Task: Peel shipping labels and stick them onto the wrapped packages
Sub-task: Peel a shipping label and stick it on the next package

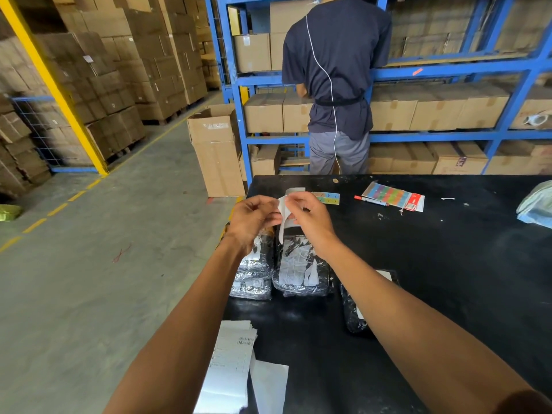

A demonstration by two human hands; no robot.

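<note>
Both bare forearms reach forward from the near edge of the black bench (448, 264), converging above its left part. The left hand (254, 218) and right hand (310, 216) meet in the air, wrists slightly bent, backs of the hands toward the camera. Between them hangs a white shipping label (283, 216). The left hand's fingers (268, 204) are curled and pinch the label's left side; the right hand's thumb and forefinger pinch its upper right part, the other fingers curled loosely below. The label's lower strip curls downward beneath the hands, toward the packages.

Directly under the hands, near the bench's left edge, lie wrapped packages (301, 270) in shiny black-and-silver film, two side by side, the left one stacked on another. A further dark package (355, 312) lies to the right, partly hidden under the right forearm.

At the near left corner a stack of label sheets (230, 360) overhangs the bench edge, with a loose white sheet (268, 386) beside it. Toward the far edge lie small coloured tags (327, 198), a red-capped marker (372, 201) and a packet of coloured strips (391, 197). A bluish bundle (534, 209) sits at the right edge.

Beyond the bench a person in a dark shirt (337, 70) stands facing blue shelving (448, 70) filled with cardboard boxes.
</note>
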